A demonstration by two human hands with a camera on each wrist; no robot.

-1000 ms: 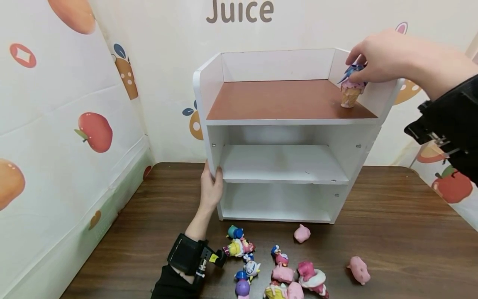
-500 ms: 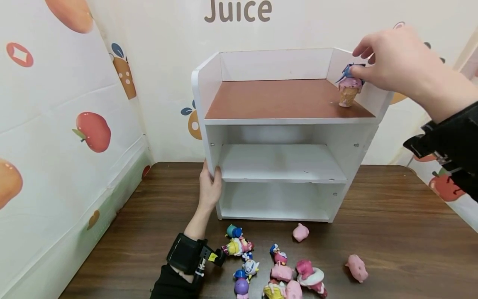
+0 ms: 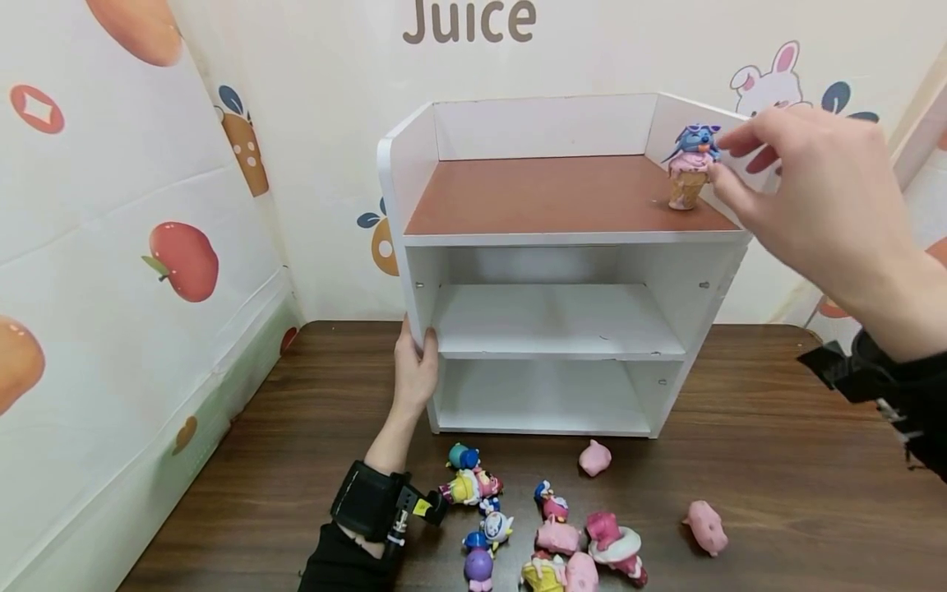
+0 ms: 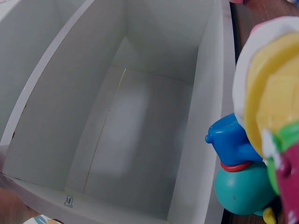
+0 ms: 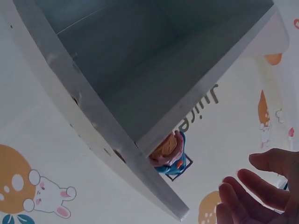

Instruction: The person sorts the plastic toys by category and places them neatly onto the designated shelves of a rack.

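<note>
While the small blue figure in a pink-topped tan waffle cone (image 3: 691,168) stands upright toward the right end of the white, brown-topped shelf unit (image 3: 533,193), right hand (image 3: 824,197) is just beside it, thumb and fingers apart; left hand (image 3: 416,374) grips unit's left side panel (image 3: 414,288).

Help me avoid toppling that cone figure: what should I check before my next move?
1. Cone figure upright on the top shelf: ok.
2. Right hand, its fingers clear of the figure: ok, the right wrist view shows a gap.
3. Left hand gripping the side of the shelf unit: ok.
4. Figure's footing secure: cannot tell.
5. Figurines on the table spaced apart: not ok, several are crowded together.
</note>
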